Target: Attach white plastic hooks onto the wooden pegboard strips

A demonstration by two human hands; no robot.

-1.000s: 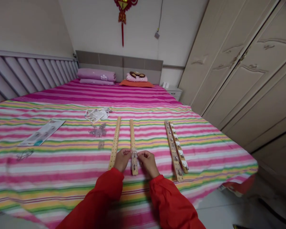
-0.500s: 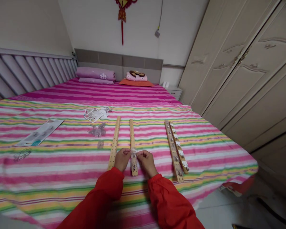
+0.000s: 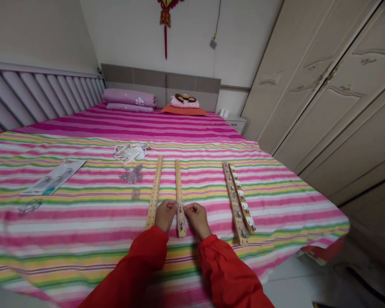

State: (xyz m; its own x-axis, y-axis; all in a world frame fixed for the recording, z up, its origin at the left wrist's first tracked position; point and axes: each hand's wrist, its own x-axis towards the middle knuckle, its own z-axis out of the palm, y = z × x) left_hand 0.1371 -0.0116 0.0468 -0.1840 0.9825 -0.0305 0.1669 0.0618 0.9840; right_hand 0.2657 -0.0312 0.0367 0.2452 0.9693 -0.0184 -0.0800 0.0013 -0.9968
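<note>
Two bare wooden strips full of holes lie side by side on the striped bedspread: a left strip (image 3: 155,192) and a middle strip (image 3: 179,182). My left hand (image 3: 164,214) and my right hand (image 3: 196,218) are both pinched on a small clear clip (image 3: 180,206) that sits on the middle strip near its close end. Both arms wear red sleeves. To the right lie two more wooden strips (image 3: 238,196) fitted with several white and metal clips.
Small clear plastic parts (image 3: 132,175) and an opened packet (image 3: 128,153) lie left of the strips. A long flat card package (image 3: 54,176) is further left. The bed edge (image 3: 276,256) drops off at the right, with wardrobe doors (image 3: 333,94) beyond. Pillows (image 3: 130,100) sit at the headboard.
The view has shifted slightly. My hands stay pinched at the same spot on the middle strip, with only small finger movements.
</note>
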